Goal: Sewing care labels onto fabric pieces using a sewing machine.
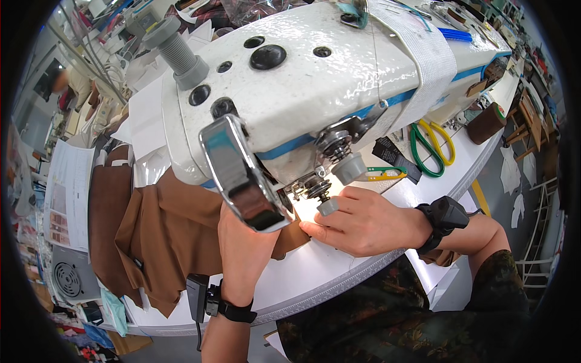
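Observation:
A white sewing machine with a blue stripe fills the middle, its chrome cover toward me. Brown fabric lies in folds left of the machine head, its edge reaching under it. My left hand is on the fabric just below the chrome cover, which hides its fingers. To the right of the lit needle area, my right hand has curled fingers, the fingertips closed at the fabric's right edge. The grey tension knobs hang just above this hand and partly cover the sewing spot.
Green-and-yellow handled scissors, small snips and black labels lie right of the machine. A brown thread cone stands near the table edge. Printed sheets and a grey speaker-like box are at the left.

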